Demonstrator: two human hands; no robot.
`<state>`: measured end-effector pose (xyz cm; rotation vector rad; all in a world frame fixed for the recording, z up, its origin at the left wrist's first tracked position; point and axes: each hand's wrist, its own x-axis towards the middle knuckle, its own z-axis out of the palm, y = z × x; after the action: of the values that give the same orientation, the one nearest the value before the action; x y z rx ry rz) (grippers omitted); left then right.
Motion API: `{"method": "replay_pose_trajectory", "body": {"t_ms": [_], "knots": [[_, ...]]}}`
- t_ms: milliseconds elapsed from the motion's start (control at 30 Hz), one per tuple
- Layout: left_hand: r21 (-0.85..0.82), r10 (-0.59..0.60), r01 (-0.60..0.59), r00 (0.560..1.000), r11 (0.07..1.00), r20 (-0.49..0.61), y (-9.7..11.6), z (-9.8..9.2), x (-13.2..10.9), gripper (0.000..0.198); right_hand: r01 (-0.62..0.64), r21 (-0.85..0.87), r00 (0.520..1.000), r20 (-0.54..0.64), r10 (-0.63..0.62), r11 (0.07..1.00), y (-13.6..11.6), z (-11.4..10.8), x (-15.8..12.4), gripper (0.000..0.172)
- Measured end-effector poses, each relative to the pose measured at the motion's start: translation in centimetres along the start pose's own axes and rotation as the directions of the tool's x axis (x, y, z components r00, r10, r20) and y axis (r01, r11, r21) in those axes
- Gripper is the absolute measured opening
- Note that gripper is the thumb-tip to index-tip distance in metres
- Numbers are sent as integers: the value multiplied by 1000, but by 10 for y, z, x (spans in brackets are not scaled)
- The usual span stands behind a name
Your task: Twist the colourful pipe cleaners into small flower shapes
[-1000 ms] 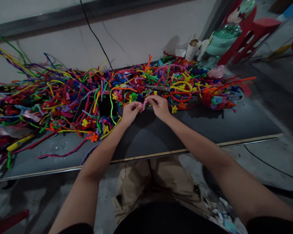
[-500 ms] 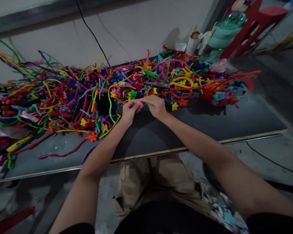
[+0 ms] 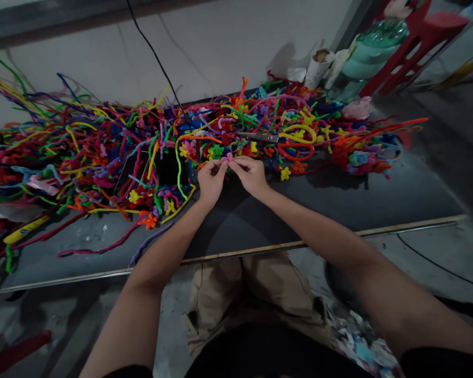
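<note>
A small pink fuzzy piece [image 3: 229,157] is pinched between both hands, above the dark table [image 3: 236,226]. My left hand [image 3: 213,181] closes thumb and fingertips on its left side. On its right side, my right hand [image 3: 251,176] grips it the same way, and the two hands' fingertips nearly meet. Just behind them lie a green fuzzy flower [image 3: 216,151] and a pink one [image 3: 188,149]. To the right of my right hand sits a yellow flower [image 3: 285,173]. Much of the pink piece is covered by the fingers.
Colourful fuzzy stems [image 3: 98,152] are heaped along the wall side. Scissors with yellow handles [image 3: 299,134] lie on the heap. A green bottle-like container [image 3: 362,63] and a paper cup [image 3: 317,68] stand at the back right. A black cable [image 3: 153,52] hangs behind.
My right hand's fingers have gone from stretched out to a bent pinch. The pink piece now shows above the fingertips. The view has shifted slightly.
</note>
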<state>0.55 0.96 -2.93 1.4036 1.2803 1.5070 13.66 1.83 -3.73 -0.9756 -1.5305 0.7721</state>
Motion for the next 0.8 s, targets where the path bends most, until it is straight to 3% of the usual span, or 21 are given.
{"method": "replay_pose_trajectory", "body": {"t_ms": [100,200,300,367,467,567,700,800], "knots": [[213,151,-167,984,963,91,5,-15,9,29,-44,35,996,79,41,998,5,-9,7,45],[352,317,-388,917,852,243,6,-29,19,30,-88,59,950,305,66,994,9,-25,18,45],[330,389,-538,820,776,420,3,-35,21,29,-155,98,845,529,80,983,10,-38,25,46],[299,395,-565,788,769,472,2,-36,20,25,-212,118,763,641,89,970,8,-44,27,45],[275,385,-575,764,771,517,5,-38,18,20,-280,116,647,756,99,953,4,-49,28,41],[268,370,-623,699,735,611,11,-43,17,21,-283,77,574,813,104,956,2,-54,32,37],[279,353,-731,581,623,733,19,-45,19,24,-179,-18,549,828,116,984,0,-62,37,32],[316,306,-808,504,497,808,25,-40,19,26,-27,-124,605,788,115,992,-9,-64,36,24]]}}
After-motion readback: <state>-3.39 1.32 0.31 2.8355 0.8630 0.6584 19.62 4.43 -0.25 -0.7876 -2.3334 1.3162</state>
